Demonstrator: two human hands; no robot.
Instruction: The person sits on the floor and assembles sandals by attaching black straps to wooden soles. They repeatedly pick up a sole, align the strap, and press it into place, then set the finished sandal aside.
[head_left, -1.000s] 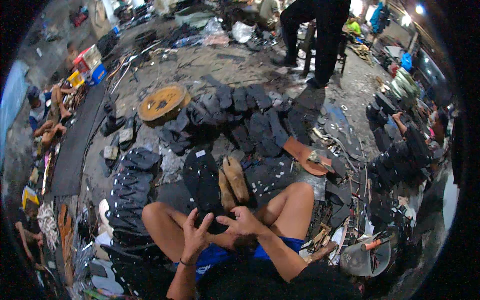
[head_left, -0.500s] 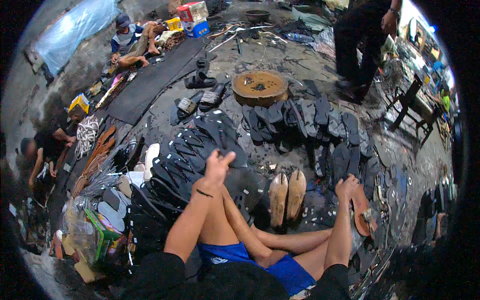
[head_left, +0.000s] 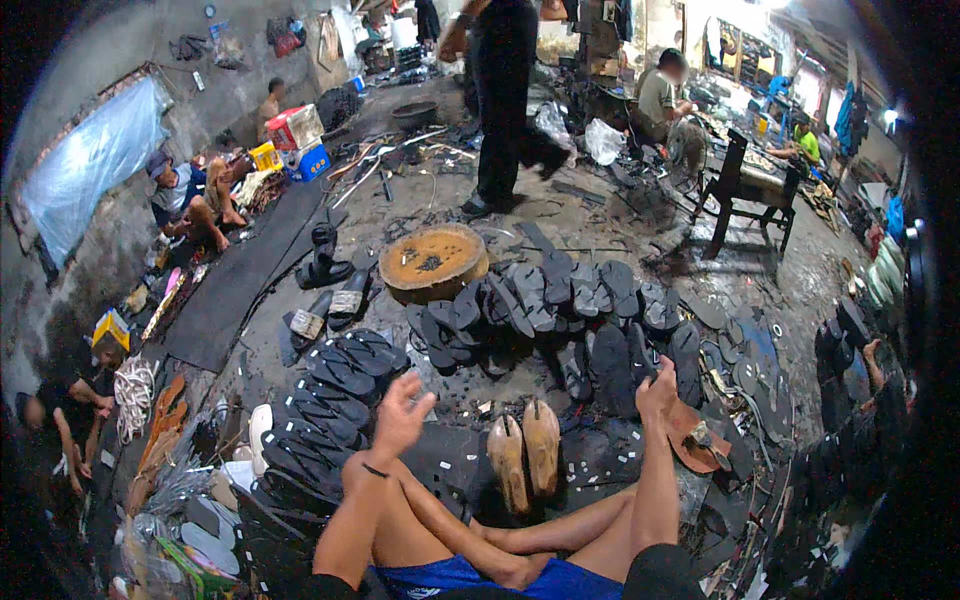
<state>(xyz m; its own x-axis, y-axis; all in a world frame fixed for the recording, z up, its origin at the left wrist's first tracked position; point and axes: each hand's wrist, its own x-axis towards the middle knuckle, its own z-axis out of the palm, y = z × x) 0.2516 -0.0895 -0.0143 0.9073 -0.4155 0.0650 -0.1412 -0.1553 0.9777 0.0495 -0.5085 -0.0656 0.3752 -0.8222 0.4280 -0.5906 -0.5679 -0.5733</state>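
Observation:
My left hand (head_left: 402, 415) is raised over my knee with its fingers apart and nothing in it, just to the right of a row of black sandals (head_left: 318, 405) with strap ends sticking up. On the other side my right hand (head_left: 657, 390) has its fingers bent at the near end of a black sandal (head_left: 641, 352) in the curved row ahead. Its fingertips are partly hidden. Beside that wrist lies a reddish-brown sandal (head_left: 697, 438). Between my hands stand two tan wooden shoe lasts (head_left: 508, 465), side by side on a dark mat.
A round wooden block (head_left: 432, 262) stands beyond the sandals, dark bits on top. Two finished-looking sandals (head_left: 348, 303) lie left of it. A person in dark trousers (head_left: 503, 110) walks past behind. A black chair (head_left: 745, 195) is at right, bundled white cord (head_left: 135, 398) at left.
My head view has tipped up and shifted right, showing more of the room. My left hand's fingers have spread. My right hand has risen slightly along the sandals. The walking person has stepped on.

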